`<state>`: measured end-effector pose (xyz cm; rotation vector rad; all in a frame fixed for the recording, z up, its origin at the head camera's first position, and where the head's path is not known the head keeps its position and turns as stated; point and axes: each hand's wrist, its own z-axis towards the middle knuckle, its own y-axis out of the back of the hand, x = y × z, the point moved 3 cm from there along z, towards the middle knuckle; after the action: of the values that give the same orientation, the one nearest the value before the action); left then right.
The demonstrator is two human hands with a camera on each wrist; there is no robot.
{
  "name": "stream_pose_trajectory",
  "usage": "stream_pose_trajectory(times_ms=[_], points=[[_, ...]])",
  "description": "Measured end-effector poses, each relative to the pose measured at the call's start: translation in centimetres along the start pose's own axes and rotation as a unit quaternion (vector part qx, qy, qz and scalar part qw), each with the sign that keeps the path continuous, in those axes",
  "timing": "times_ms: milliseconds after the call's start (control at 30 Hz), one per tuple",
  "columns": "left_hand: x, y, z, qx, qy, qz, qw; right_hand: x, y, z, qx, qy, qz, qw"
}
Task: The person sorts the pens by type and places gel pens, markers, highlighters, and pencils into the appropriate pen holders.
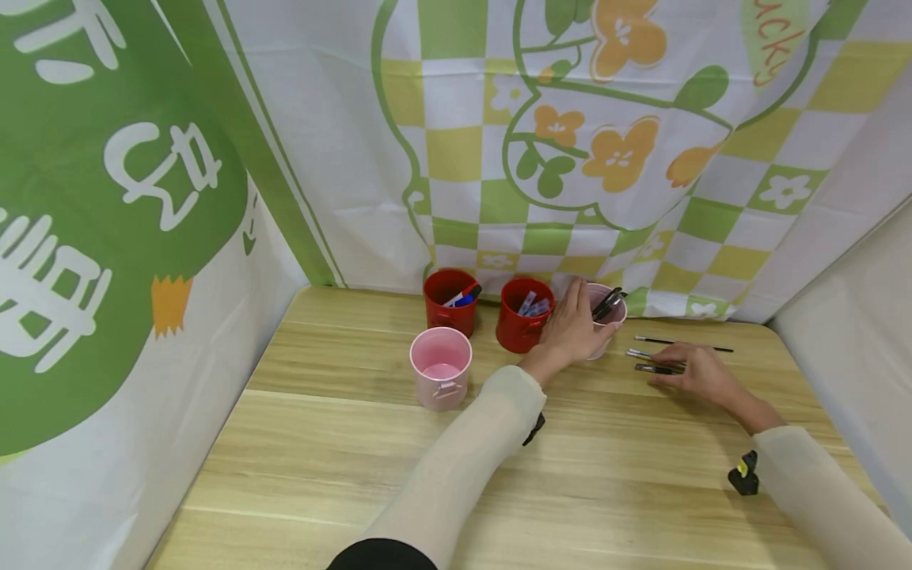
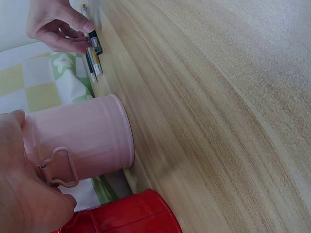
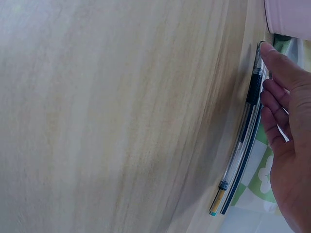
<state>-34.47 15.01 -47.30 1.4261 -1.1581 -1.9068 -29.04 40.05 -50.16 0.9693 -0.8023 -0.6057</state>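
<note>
My left hand (image 1: 571, 326) grips a pale pink bucket (image 2: 82, 138), its fingers over the far side and rim and the thumb across the front. Several black pens (image 1: 608, 304) stand inside that bucket. To its right, my right hand (image 1: 694, 372) is low over the table, thumb and forefinger either side of a clear-barrelled pen with a black grip (image 3: 252, 87). Its other fingers are loosely curled. Beside this pen lie a yellow pencil with a pale end (image 2: 95, 60) and, farther back, a dark pencil (image 1: 694, 345).
Left of the held bucket stand a red bucket (image 1: 514, 328) with clear plastic pieces and another red bucket (image 1: 445, 305) with markers. A second pink bucket (image 1: 440, 388) is in front. A patterned cloth (image 1: 513, 198) hangs along the back edge of the wooden table (image 1: 299, 459).
</note>
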Motion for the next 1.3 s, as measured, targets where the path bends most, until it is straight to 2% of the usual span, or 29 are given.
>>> stream_pose_trajectory(times_ms=[167, 533, 933, 1300], points=[[-0.2, 0.0, -0.1, -0.002, 0.011, 0.003, 0.9999, 0.0, -0.2, -0.2, 0.006, -0.009, -0.004, 1.000], [-0.1, -0.1, 0.0, 0.003, 0.010, -0.002, 0.9999, -0.4, -0.9, -0.3, -0.023, 0.034, 0.010, 0.999], [0.0, -0.1, 0.2, 0.004, 0.011, -0.003, 0.9999, -0.6, -1.3, -0.7, -0.044, 0.031, 0.014, 0.998], [0.0, 0.0, 0.0, -0.004, 0.010, -0.005, 0.9999, -0.3, -1.4, -0.8, -0.060, 0.047, 0.006, 0.997]])
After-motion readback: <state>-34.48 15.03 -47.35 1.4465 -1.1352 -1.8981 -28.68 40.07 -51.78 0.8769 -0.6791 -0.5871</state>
